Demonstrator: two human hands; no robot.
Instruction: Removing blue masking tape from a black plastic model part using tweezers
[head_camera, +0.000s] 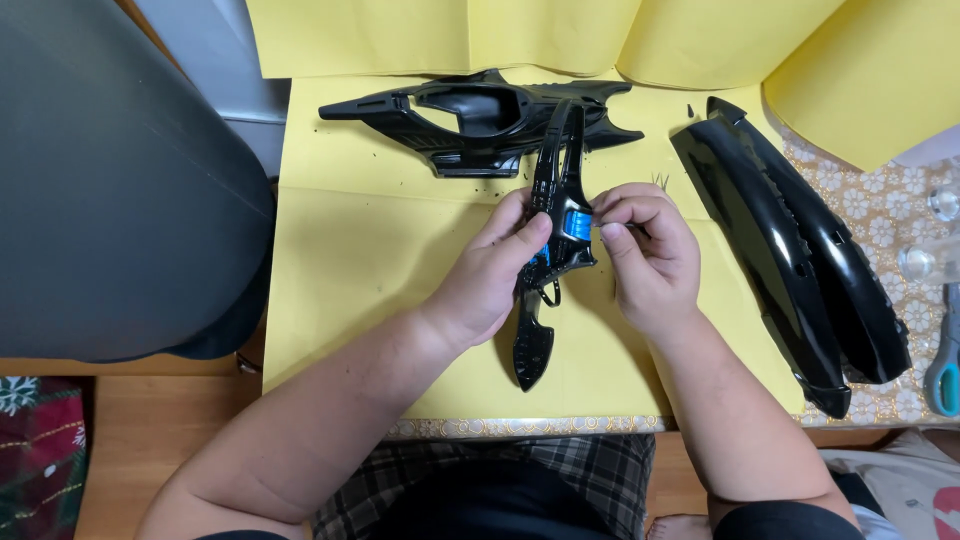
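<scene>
A long, thin black plastic model part (553, 160) with a blue insert (576, 226) stands on edge over a yellow sheet (350, 250). My left hand (495, 270) grips its middle from the left, thumb pressed on its side. My right hand (650, 255) pinches the blue insert from the right with thumb and forefinger. The part's lower tip (530, 355) points toward me.
A black open-frame body shell (470, 115) lies at the back of the sheet. Two long glossy black curved panels (790, 250) lie at the right. A dark rounded chair back (110, 180) fills the left. Teal-handled scissors (943, 370) rest at the right edge.
</scene>
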